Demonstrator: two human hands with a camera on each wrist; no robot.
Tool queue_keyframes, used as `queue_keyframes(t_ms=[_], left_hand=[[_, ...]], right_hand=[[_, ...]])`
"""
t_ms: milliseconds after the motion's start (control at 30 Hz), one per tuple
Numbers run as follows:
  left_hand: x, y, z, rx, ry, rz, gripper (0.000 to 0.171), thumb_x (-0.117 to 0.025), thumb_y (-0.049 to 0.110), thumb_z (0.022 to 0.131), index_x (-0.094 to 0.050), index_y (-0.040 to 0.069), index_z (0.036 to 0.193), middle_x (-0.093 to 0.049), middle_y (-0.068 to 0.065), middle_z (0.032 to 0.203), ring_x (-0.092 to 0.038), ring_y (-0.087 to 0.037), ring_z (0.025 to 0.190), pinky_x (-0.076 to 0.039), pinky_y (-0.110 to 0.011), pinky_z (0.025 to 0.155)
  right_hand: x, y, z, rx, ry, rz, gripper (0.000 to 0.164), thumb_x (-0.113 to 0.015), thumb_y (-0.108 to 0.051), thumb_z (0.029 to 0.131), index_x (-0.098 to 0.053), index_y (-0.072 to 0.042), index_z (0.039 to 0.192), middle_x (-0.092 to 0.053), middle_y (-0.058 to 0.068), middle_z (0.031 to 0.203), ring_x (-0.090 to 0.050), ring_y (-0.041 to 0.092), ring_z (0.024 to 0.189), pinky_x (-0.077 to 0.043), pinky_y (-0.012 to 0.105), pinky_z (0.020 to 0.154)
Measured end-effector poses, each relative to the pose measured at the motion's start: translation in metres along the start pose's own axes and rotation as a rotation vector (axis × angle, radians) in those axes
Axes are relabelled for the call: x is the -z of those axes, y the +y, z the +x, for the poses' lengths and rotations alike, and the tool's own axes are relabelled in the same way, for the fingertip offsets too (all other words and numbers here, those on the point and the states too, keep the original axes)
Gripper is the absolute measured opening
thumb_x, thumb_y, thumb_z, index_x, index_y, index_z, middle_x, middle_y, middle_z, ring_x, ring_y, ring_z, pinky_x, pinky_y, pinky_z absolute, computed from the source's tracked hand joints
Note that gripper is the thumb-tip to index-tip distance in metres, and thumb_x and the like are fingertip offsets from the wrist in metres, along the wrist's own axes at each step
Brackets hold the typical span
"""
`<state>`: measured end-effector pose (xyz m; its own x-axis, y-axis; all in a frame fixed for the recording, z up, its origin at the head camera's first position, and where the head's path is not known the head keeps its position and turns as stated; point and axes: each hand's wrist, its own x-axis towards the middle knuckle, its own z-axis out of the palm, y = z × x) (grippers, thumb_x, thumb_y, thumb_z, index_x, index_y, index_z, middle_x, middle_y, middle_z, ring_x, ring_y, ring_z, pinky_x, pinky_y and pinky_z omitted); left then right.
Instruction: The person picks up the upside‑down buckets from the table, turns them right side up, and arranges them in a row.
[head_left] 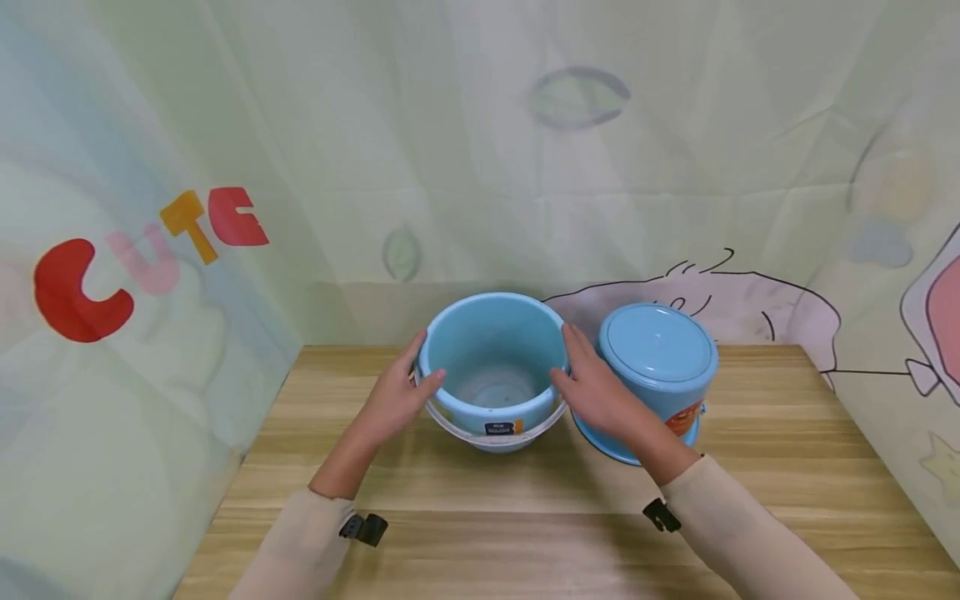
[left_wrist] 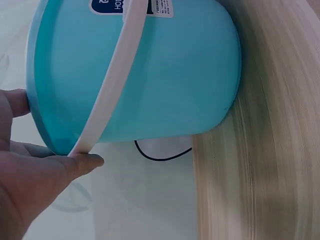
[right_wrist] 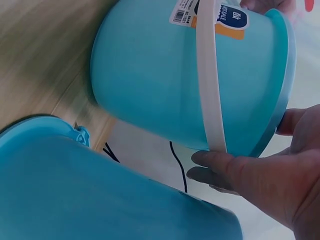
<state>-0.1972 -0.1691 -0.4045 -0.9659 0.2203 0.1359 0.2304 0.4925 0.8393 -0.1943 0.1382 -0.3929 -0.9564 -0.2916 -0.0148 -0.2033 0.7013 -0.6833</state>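
Observation:
A light-blue plastic bucket (head_left: 495, 333) stands on the wooden table with its mouth up. My left hand (head_left: 393, 396) grips its rim on the left, thumb over the edge and fingers along the outside. On the opposite side my right hand (head_left: 600, 392) grips the rim the same way. The bucket's white handle (left_wrist: 110, 95) hangs down across the front, over a dark label (right_wrist: 233, 17). In both wrist views, fingers lie close to where the handle meets the rim. Just right of my right hand is a second blue bucket (head_left: 656, 346), upside down with its base up.
The wooden table (head_left: 480, 550) ends at the back and left against a pale printed curtain (head_left: 480, 167). Coloured letters mark the curtain's left side, and a line drawing runs behind the buckets. The second bucket has an orange-red label (head_left: 684, 418) on its side.

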Motion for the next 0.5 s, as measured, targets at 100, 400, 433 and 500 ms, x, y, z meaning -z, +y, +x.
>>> queue_keyframes(t_ms=[100,400,433,500], left_hand=[[0.001,-0.002,0.004,-0.002,0.005,-0.005,0.075,-0.063,0.016,0.103,-0.021,-0.006,0.161,-0.025,-0.027,0.167,-0.03,-0.045,0.152,-0.038,-0.056,0.115],[0.003,-0.003,0.017,-0.018,-0.014,-0.011,0.075,-0.061,0.015,0.104,-0.018,-0.009,0.161,-0.023,-0.029,0.167,-0.025,-0.044,0.154,-0.03,-0.056,0.121],[0.003,-0.003,0.018,-0.02,-0.015,-0.008,0.075,-0.06,0.015,0.104,-0.018,-0.009,0.16,-0.023,-0.029,0.167,-0.025,-0.044,0.154,-0.029,-0.057,0.121],[0.004,-0.004,0.02,-0.02,-0.014,-0.008,0.075,-0.061,0.015,0.104,-0.018,-0.009,0.16,-0.023,-0.029,0.167,-0.025,-0.044,0.154,-0.029,-0.056,0.122]], right_hand=[[0.0,0.002,0.006,-0.001,0.008,0.001,0.075,-0.039,-0.032,0.107,-0.003,-0.002,0.165,-0.002,0.019,0.173,-0.006,0.037,0.161,-0.018,0.059,0.126],[0.002,0.002,0.019,-0.013,0.006,0.008,0.076,-0.036,-0.031,0.104,-0.001,-0.002,0.165,-0.001,0.02,0.173,-0.005,0.036,0.161,-0.016,0.058,0.127],[0.002,0.002,0.02,-0.016,0.006,0.007,0.076,-0.036,-0.032,0.104,-0.001,-0.002,0.165,-0.001,0.02,0.173,-0.005,0.036,0.161,-0.016,0.059,0.126],[0.002,0.002,0.022,-0.02,0.007,0.006,0.077,-0.036,-0.032,0.103,-0.001,-0.002,0.165,0.0,0.02,0.173,-0.006,0.037,0.16,-0.017,0.059,0.126]])
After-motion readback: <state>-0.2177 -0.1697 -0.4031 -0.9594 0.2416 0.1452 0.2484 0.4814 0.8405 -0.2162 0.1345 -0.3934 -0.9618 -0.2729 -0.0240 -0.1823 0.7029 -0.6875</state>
